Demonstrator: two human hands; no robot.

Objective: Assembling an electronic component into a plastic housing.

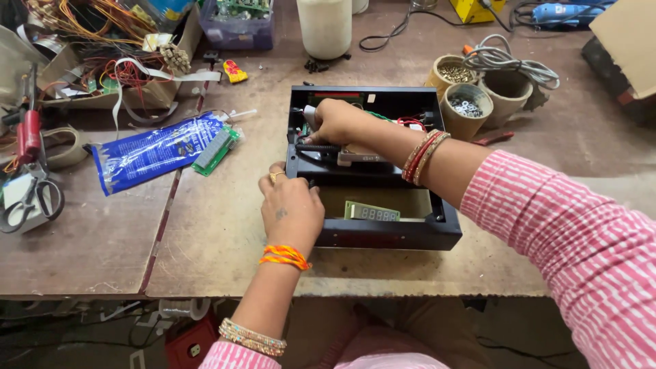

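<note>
An open black metal case point(447, 229) lies on the wooden workbench point(225, 225) in front of me. A small green display board point(371, 212) rests inside its near half, with red and green wires point(408, 123) at the far side. My left hand point(292, 207) grips the case's left wall, fingers curled over the edge. My right hand point(333, 121) reaches into the far left corner of the case and pinches a small grey part there; what it is I cannot tell. A flat metal piece point(362, 156) lies under my right wrist.
A blue plastic bag point(154, 150) with a green circuit board point(217, 150) lies left of the case. Scissors point(31, 198) and red pliers point(31, 133) sit at far left. Clay cups of screws and washers point(466, 109) stand right; a white cylinder point(325, 26) stands behind.
</note>
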